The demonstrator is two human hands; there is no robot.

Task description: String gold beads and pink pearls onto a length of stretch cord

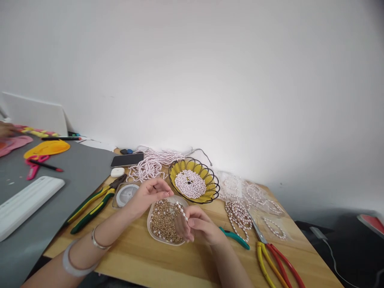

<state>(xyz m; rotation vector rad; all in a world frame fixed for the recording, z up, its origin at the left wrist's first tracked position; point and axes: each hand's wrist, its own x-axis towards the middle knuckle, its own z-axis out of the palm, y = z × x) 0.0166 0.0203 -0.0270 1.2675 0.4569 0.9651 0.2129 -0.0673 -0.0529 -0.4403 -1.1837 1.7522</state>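
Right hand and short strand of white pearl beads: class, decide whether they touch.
Touching. The head view shows the right hand gripping the short strand of white pearl beads between its fingers.

Probably a jewellery craft workshop: pearl strands (pixel 151 162), pliers (pixel 94 202) and bead dish (pixel 163 222) crowd a wooden table (pixel 150 260).

Single head-worn camera, facing forward and slightly down; table (pixel 144 256) close at 6 o'clock, wall (pixel 210 80) filling 12 o'clock.
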